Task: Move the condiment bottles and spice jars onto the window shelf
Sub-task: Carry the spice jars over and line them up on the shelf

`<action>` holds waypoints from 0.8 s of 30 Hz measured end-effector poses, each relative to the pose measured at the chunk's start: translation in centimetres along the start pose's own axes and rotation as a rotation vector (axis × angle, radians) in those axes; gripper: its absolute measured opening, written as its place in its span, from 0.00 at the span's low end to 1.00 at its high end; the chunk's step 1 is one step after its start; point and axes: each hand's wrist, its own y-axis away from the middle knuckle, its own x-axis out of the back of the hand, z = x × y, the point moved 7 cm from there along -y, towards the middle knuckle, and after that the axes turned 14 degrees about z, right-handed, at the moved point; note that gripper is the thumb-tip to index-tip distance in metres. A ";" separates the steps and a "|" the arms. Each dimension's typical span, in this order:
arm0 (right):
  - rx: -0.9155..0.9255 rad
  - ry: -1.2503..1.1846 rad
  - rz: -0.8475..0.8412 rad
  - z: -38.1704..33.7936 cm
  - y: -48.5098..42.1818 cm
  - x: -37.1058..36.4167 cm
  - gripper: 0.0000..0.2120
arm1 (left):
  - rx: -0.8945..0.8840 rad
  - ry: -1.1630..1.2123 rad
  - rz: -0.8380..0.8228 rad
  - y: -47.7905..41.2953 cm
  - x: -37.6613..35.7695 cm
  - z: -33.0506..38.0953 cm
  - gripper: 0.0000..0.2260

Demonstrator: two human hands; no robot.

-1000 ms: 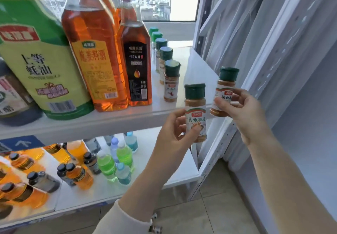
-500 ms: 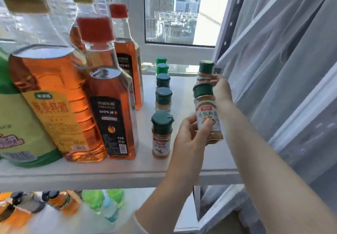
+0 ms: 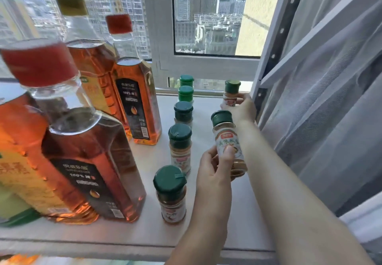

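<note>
The white window shelf (image 3: 206, 233) carries tall amber oil bottles (image 3: 88, 161) on its left side. Just right of them, a row of five green-capped jars (image 3: 180, 140) runs toward the window. The left hand (image 3: 215, 169) grips the near spice jar (image 3: 227, 143) upright, right of that row. Farther back, by the window frame, the right hand (image 3: 241, 109) curls round the far spice jar (image 3: 231, 93), hiding its base.

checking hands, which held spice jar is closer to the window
The jar in the right hand, by the window frame; the left hand holds the nearer jar.
</note>
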 end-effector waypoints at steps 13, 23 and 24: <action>-0.025 -0.059 0.042 -0.1 -0.9 0.6 0.28 | 0.008 -0.070 0.039 -1.2 0.1 -0.7 0.16; 0.159 0.101 -0.272 -5.8 5.4 6.3 0.24 | -0.045 -0.242 0.042 -1.9 -1.5 0.2 0.16; 0.169 0.120 -0.283 -5.9 5.9 6.6 0.25 | -0.068 -0.264 0.030 -1.9 -1.7 0.4 0.16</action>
